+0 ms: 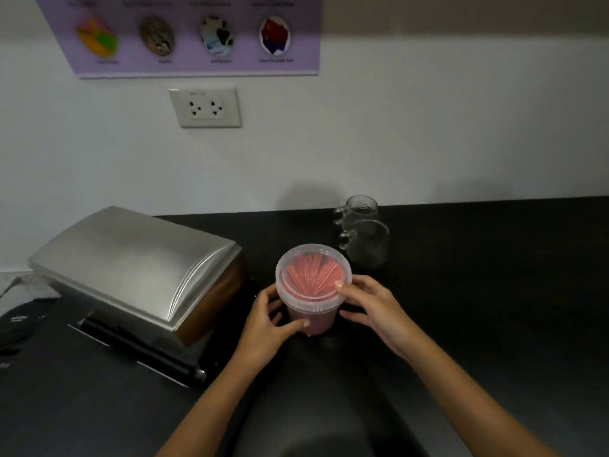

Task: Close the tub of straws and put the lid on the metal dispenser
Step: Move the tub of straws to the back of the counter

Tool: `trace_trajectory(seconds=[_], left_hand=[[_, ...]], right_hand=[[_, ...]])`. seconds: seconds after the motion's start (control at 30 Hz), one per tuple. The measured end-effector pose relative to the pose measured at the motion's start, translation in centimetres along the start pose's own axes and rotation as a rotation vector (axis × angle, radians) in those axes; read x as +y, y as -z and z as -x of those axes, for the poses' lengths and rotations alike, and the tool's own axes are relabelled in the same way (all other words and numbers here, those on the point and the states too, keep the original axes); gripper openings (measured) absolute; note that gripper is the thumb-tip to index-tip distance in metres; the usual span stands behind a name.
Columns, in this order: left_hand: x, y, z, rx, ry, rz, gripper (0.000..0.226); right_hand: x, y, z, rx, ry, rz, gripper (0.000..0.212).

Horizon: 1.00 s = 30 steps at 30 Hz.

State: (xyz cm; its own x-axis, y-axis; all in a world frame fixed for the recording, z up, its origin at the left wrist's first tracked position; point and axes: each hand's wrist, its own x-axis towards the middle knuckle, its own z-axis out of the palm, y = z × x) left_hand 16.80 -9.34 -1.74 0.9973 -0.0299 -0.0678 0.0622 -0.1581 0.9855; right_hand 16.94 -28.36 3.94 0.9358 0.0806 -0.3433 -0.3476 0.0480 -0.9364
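Dark table: lidded tub of pink straws, left hand and right hand gripping its sides; lidded metal dispenser left; two glass jugs behind.

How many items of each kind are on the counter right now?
Plastic tub of straws, clear lid on: 1
Metal dispenser: 1
Glass mugs: 2
Dark flat object at the left edge, unclear: 1
Total: 5
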Motion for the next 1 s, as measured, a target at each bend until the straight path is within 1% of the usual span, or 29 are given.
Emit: trace_trajectory(seconds=[0.13, 0.23, 0.33, 0.43, 0.57, 0.63, 0.7, 0.8, 0.93, 1.0], left_hand=[[0.6, -1.2, -2.0, 0.134, 0.01, -0.019, 0.074], [1.3, -1.8, -3.5, 0.183, 0.016, -0.018, 0.076], [1.8, -2.1, -5.0, 0.212, 0.021, -0.052, 0.075], [2.6, -2.4, -6.4, 0.24, 0.018, -0.102, 0.071], [3.4, -2.6, -8.0, 0.277, 0.023, -0.055, 0.065], [3.8, -2.6, -8.5, 0.259, 0.046, -0.008, 0.059], [4.3, -2.5, -9.3, 0.226, 0.086, 0.052, 0.054], [5.0, -2.2, -10.1, 0.152, 0.16, 0.219, 0.05], [5.4, -2.0, -10.5, 0.046, 0.172, 0.358, 0.037], [5.4, -2.0, -10.8, 0.059, 0.188, 0.397, 0.027]], right_hand=[[-1.5, 0.5, -3.1, -0.049, -0.001, -0.006, 0.037], [-2.5, 0.7, -5.3, -0.069, 0.008, -0.015, 0.029], [-3.3, 0.8, -7.1, -0.091, 0.009, 0.014, 0.043], [-4.3, 0.6, -8.7, -0.103, 0.027, 0.035, 0.041], [-5.3, 0.4, -10.5, -0.045, 0.056, 0.104, 0.049], [-5.8, 0.3, -11.0, -0.019, 0.09, 0.17, 0.046], [-6.3, 0.2, -11.5, 0.003, 0.118, 0.183, 0.039], [-7.0, 0.0, -12.0, 0.026, 0.126, 0.189, 0.032], [-7.4, 0.0, -12.6, 0.042, 0.111, 0.172, 0.03], [-7.6, 0.0, -12.9, 0.046, 0.094, 0.151, 0.032]])
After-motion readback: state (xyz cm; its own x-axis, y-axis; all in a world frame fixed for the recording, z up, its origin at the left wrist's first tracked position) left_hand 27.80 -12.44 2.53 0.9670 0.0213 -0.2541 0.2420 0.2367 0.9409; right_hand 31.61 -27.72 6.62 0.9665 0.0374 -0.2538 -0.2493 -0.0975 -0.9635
